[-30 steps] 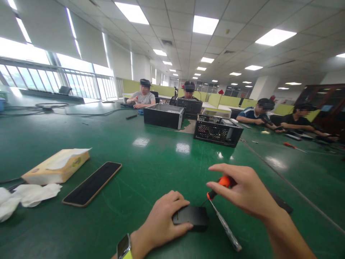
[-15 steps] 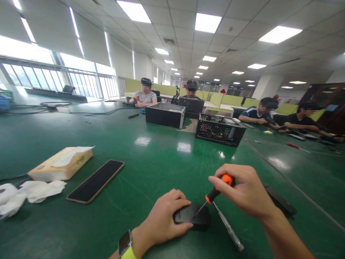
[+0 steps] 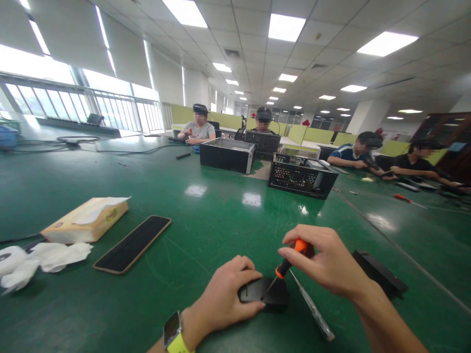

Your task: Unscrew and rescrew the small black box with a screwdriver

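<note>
Between five and six o'clock in the head view, a small black casing [image 3: 277, 294] lies on the green table [image 3: 206, 215], its nine-o'clock end held between the left hand [image 3: 230, 289]'s thumb and fingers. The right hand [image 3: 327, 260] curls round an orange-and-black screwdriver [image 3: 283, 268], thumb and forefinger tips slightly apart, the shaft slanting to the casing's top. The casing looks light, stiff and smooth, so it may skid; low along its sides, clear of the tip, seems the safest hold. Toward five o'clock lies a clear-handled screwdriver [image 3: 312, 305].
</note>
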`<action>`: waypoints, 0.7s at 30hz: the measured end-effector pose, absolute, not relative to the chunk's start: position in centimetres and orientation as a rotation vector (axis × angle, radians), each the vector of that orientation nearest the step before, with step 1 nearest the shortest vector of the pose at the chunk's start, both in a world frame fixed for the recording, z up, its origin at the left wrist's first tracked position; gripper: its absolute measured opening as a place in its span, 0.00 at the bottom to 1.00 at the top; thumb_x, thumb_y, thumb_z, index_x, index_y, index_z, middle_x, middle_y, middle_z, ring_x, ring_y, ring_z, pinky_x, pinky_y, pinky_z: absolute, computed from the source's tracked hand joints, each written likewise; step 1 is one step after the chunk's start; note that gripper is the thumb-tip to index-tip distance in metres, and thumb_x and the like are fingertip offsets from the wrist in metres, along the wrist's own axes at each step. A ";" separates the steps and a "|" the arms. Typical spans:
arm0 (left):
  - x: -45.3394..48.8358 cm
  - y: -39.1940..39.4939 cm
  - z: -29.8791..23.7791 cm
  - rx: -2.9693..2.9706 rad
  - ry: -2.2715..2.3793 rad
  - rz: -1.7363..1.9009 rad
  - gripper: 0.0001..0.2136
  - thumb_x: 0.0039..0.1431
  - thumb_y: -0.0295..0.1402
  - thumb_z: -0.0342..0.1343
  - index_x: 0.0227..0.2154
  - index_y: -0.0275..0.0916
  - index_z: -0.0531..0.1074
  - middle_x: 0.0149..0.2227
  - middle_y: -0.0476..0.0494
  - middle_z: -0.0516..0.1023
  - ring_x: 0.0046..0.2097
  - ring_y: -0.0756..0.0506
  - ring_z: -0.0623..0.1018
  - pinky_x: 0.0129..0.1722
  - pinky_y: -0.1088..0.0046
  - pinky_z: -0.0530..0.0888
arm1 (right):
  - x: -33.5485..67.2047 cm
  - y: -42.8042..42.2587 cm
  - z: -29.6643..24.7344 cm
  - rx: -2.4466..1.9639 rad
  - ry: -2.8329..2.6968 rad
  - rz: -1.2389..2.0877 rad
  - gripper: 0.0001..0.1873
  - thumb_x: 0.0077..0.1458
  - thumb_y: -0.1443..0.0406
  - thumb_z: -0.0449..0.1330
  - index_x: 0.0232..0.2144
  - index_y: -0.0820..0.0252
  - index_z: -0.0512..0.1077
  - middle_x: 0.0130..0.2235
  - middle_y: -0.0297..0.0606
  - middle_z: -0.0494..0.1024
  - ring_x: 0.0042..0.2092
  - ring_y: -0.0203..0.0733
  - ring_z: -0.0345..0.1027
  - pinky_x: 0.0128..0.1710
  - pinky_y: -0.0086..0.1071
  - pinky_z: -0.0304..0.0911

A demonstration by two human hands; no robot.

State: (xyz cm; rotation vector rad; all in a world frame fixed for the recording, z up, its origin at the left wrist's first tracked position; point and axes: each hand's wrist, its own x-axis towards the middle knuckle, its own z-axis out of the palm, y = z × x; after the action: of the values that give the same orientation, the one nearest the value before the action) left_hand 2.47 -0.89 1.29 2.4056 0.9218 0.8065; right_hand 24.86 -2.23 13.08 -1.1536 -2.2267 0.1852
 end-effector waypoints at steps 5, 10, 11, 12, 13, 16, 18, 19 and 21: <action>2.5 -0.9 1.2 2.403 0.938 0.787 0.16 0.50 0.33 0.66 0.44 0.43 0.76 0.41 0.45 0.72 0.42 0.42 0.73 0.42 0.69 0.70 | 25.2 -3.3 13.5 -1.005 -2.336 0.198 0.14 0.56 0.63 0.63 0.46 0.54 0.73 0.39 0.33 0.81 0.37 0.36 0.74 0.38 0.28 0.65; 2.5 -0.9 1.0 2.390 0.945 0.791 0.19 0.48 0.31 0.67 0.45 0.43 0.76 0.41 0.45 0.72 0.42 0.42 0.73 0.42 0.69 0.70 | 24.8 -3.5 13.4 -1.006 -2.386 0.050 0.11 0.59 0.59 0.61 0.42 0.58 0.75 0.31 0.34 0.81 0.30 0.38 0.74 0.31 0.30 0.64; 2.5 -0.9 1.0 2.390 0.945 0.796 0.18 0.49 0.32 0.67 0.45 0.43 0.76 0.41 0.45 0.72 0.42 0.42 0.73 0.42 0.69 0.70 | 24.7 -3.6 13.6 -0.994 -2.409 0.077 0.11 0.60 0.61 0.59 0.44 0.58 0.75 0.33 0.35 0.81 0.33 0.39 0.74 0.33 0.30 0.65; 2.5 -0.9 1.0 2.390 0.942 0.799 0.18 0.49 0.32 0.67 0.45 0.43 0.76 0.42 0.45 0.73 0.43 0.42 0.73 0.43 0.69 0.70 | 24.6 -3.7 13.7 -0.980 -2.427 0.119 0.12 0.60 0.63 0.58 0.46 0.57 0.74 0.36 0.36 0.81 0.36 0.40 0.74 0.36 0.30 0.66; 2.5 -0.8 1.0 2.390 0.941 0.802 0.17 0.49 0.33 0.67 0.45 0.43 0.76 0.42 0.45 0.73 0.43 0.42 0.73 0.43 0.69 0.70 | 24.6 -3.8 13.8 -0.973 -2.433 0.158 0.13 0.60 0.65 0.57 0.47 0.56 0.73 0.39 0.37 0.80 0.39 0.40 0.74 0.38 0.31 0.67; 2.5 -0.9 1.0 2.390 0.939 0.802 0.17 0.50 0.34 0.66 0.45 0.44 0.76 0.42 0.44 0.73 0.43 0.42 0.73 0.43 0.69 0.70 | 24.7 -4.0 14.0 -1.003 -2.399 0.173 0.13 0.57 0.65 0.60 0.45 0.56 0.74 0.39 0.36 0.81 0.38 0.40 0.75 0.37 0.30 0.67; 2.5 -0.9 1.0 2.392 0.942 0.798 0.17 0.50 0.34 0.66 0.45 0.43 0.76 0.42 0.44 0.73 0.43 0.42 0.73 0.43 0.68 0.70 | 24.7 -4.1 14.0 -1.037 -2.381 0.135 0.12 0.56 0.63 0.62 0.43 0.56 0.75 0.36 0.35 0.81 0.35 0.39 0.75 0.35 0.29 0.67; 2.5 -0.9 1.0 2.393 0.946 0.797 0.17 0.50 0.34 0.66 0.45 0.43 0.76 0.42 0.44 0.73 0.43 0.42 0.73 0.43 0.68 0.71 | 24.7 -4.1 14.1 -1.031 -2.389 0.143 0.12 0.56 0.62 0.61 0.44 0.56 0.74 0.36 0.35 0.81 0.36 0.39 0.75 0.36 0.30 0.67; 2.5 -1.0 1.0 2.393 0.950 0.800 0.17 0.49 0.33 0.66 0.44 0.43 0.76 0.42 0.44 0.73 0.43 0.42 0.73 0.42 0.68 0.71 | 24.6 -4.3 14.2 -0.988 -2.423 0.198 0.13 0.58 0.64 0.59 0.46 0.55 0.73 0.38 0.36 0.81 0.38 0.40 0.74 0.39 0.30 0.67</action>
State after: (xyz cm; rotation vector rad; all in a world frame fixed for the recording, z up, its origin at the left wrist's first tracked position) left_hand 2.54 -0.95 1.04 2.3931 0.9496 0.7998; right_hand 24.64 -4.26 14.25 -0.9875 -2.4226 0.1979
